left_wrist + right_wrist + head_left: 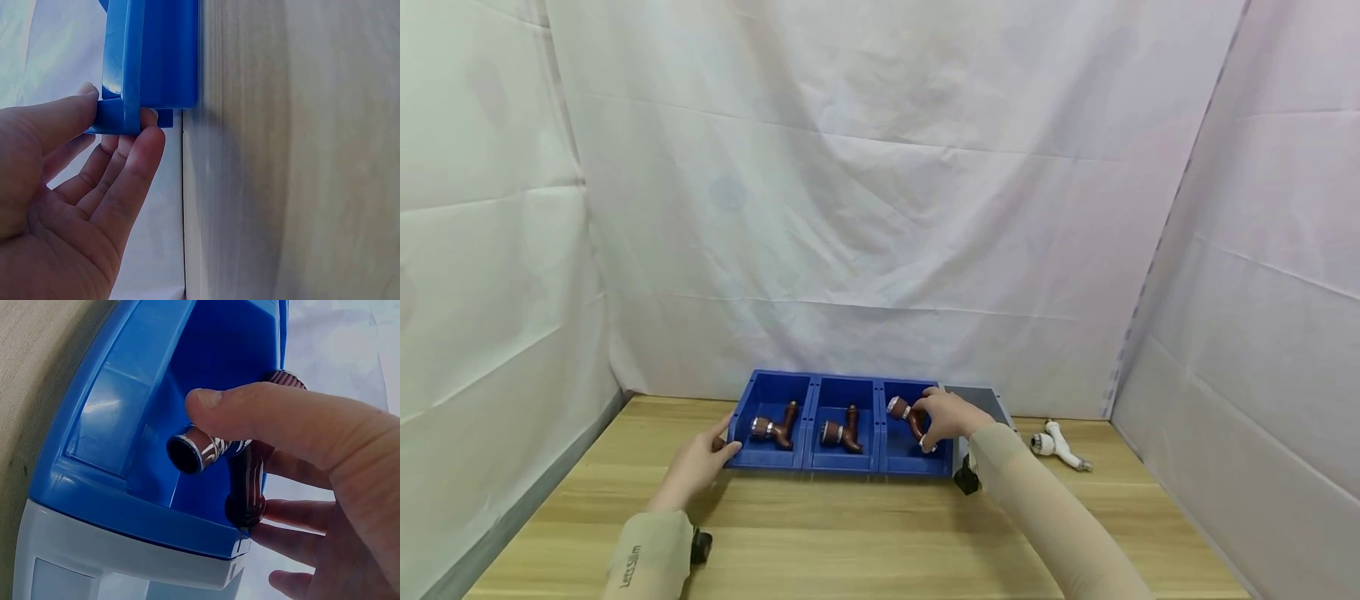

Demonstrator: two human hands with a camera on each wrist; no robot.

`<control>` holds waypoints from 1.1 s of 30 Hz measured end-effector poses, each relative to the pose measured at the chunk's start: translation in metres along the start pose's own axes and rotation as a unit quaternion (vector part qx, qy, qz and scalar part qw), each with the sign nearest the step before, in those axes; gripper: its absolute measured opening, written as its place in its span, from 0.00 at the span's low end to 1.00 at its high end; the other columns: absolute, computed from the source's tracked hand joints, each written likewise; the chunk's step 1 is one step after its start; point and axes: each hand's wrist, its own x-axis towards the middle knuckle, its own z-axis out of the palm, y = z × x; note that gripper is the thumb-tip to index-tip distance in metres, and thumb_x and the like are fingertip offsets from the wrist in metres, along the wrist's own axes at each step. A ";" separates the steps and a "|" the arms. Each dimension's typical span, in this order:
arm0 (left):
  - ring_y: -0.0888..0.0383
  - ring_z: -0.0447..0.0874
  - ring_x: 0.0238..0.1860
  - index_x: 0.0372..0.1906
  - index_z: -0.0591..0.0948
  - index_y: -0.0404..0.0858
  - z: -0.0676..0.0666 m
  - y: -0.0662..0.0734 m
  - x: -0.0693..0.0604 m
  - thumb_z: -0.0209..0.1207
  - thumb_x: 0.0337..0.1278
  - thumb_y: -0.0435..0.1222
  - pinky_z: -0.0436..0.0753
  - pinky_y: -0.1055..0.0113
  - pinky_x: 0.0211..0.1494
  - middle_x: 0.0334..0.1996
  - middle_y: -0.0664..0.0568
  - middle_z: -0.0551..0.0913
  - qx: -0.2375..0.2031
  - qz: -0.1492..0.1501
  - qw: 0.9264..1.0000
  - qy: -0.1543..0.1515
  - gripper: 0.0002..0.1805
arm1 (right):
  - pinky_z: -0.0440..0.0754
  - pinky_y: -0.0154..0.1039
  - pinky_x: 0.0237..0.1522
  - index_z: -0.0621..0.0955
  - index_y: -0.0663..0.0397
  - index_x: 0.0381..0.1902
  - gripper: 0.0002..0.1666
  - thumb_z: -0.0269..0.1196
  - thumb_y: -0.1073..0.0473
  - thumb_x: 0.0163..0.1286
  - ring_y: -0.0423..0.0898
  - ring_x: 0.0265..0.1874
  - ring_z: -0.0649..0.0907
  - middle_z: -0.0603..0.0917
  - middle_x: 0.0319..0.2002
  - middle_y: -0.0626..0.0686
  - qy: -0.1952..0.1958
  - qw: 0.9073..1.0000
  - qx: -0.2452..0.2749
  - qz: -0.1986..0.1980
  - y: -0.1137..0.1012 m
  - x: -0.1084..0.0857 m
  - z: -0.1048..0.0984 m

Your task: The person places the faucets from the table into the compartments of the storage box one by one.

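My right hand [951,415] holds a brown faucet [898,407] with silver trim in the third blue bin [917,468]. In the right wrist view the thumb lies over the silver-ringed end of this faucet [245,481], and the fingers are behind it. My left hand [698,457] grips the outer rim of the leftmost blue bin [765,459]. Seen from the left wrist, thumb and fingertips pinch that bin's rim [131,69]. Two similar brown faucets, one on the left [783,432] and one in the middle [848,433], lie in the first two bins.
A grey bin [973,393] joins the blue row on the right, partly hidden by my right arm. Right of it, a white faucet [1057,444] lies on the wooden table [820,533]. White cloth [880,208] hangs behind and at both sides.
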 end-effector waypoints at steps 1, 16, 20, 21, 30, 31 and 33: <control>0.55 0.73 0.26 0.70 0.63 0.28 0.000 0.000 0.000 0.58 0.66 0.35 0.73 0.60 0.31 0.29 0.46 0.81 0.001 0.000 1.000 0.001 0.32 | 0.58 0.60 0.66 0.79 0.50 0.59 0.37 0.77 0.56 0.48 0.62 0.68 0.63 0.62 0.70 0.62 -0.001 1.000 0.001 0.001 0.000 0.000 0.000; 0.56 0.74 0.22 0.70 0.64 0.29 0.004 -0.002 0.000 0.59 0.65 0.34 0.73 0.60 0.30 0.29 0.47 0.81 -0.005 -0.003 1.000 0.000 0.32 | 0.56 0.59 0.67 0.79 0.54 0.59 0.37 0.77 0.56 0.49 0.59 0.67 0.66 0.66 0.68 0.61 -0.004 1.000 -0.010 -0.018 0.003 0.002 0.005; 0.56 0.74 0.18 0.71 0.63 0.30 0.003 -0.001 -0.002 0.58 0.65 0.35 0.74 0.61 0.28 0.29 0.47 0.80 -0.015 -0.015 1.000 -0.003 0.32 | 0.59 0.59 0.65 0.79 0.56 0.59 0.38 0.77 0.57 0.49 0.60 0.66 0.68 0.67 0.68 0.60 -0.006 1.000 -0.007 -0.021 0.002 0.002 0.004; 0.56 0.73 0.18 0.71 0.63 0.30 0.003 -0.001 -0.002 0.58 0.65 0.35 0.74 0.61 0.28 0.29 0.47 0.80 -0.015 -0.014 1.000 -0.002 0.32 | 0.62 0.59 0.64 0.79 0.56 0.59 0.38 0.77 0.57 0.49 0.60 0.66 0.68 0.67 0.68 0.60 -0.007 1.000 -0.007 -0.020 0.001 0.002 0.004; 0.57 0.73 0.20 0.71 0.63 0.30 0.004 0.000 0.001 0.58 0.65 0.35 0.73 0.60 0.30 0.29 0.48 0.80 -0.007 -0.006 1.000 0.000 0.32 | 0.74 0.53 0.55 0.79 0.58 0.59 0.37 0.76 0.59 0.50 0.59 0.64 0.70 0.69 0.66 0.60 -0.011 1.000 0.009 -0.018 0.001 0.003 0.003; 0.57 0.73 0.20 0.71 0.63 0.30 0.004 -0.001 0.001 0.59 0.65 0.35 0.73 0.60 0.30 0.29 0.48 0.80 -0.007 -0.007 1.000 0.001 0.32 | 0.75 0.53 0.55 0.79 0.58 0.58 0.36 0.77 0.59 0.49 0.59 0.64 0.70 0.69 0.66 0.59 -0.010 1.000 0.009 -0.019 0.001 0.003 0.003; 0.57 0.73 0.20 0.71 0.63 0.30 0.004 -0.001 0.001 0.59 0.65 0.35 0.73 0.60 0.29 0.28 0.47 0.80 -0.009 -0.009 1.000 0.001 0.32 | 0.75 0.53 0.55 0.79 0.58 0.58 0.36 0.77 0.59 0.49 0.58 0.63 0.71 0.70 0.65 0.59 -0.010 1.000 0.008 -0.020 0.001 0.004 0.003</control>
